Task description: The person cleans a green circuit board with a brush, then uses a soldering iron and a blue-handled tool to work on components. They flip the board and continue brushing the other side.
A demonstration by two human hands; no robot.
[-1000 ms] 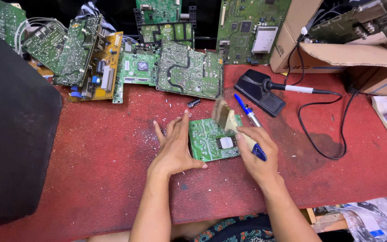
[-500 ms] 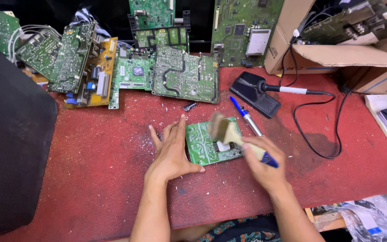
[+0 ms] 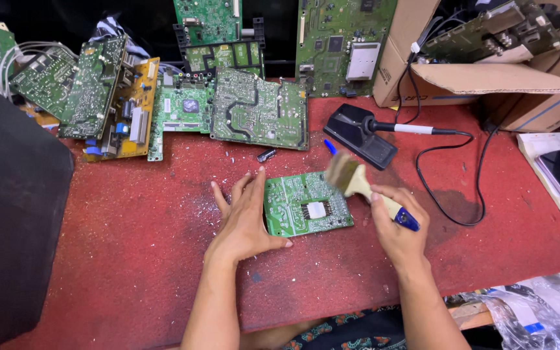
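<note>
The small green board point(image 3: 307, 204) is lying flat on the red counter point(image 3: 131, 246), just in front of the person. Brushing it well likely means keeping it pinned and sweeping light strokes off its far edge. The left hand point(image 3: 244, 217) is resting open, fingers spread, pressing against the board's left edge. The right hand point(image 3: 396, 223) is gripping a brush point(image 3: 358, 183) by its handle, bristles hovering over the board's right corner. A soldering iron stand point(image 3: 364, 133) is sitting behind, with 1 row of boards point(image 3: 257, 116) beyond.
</note>
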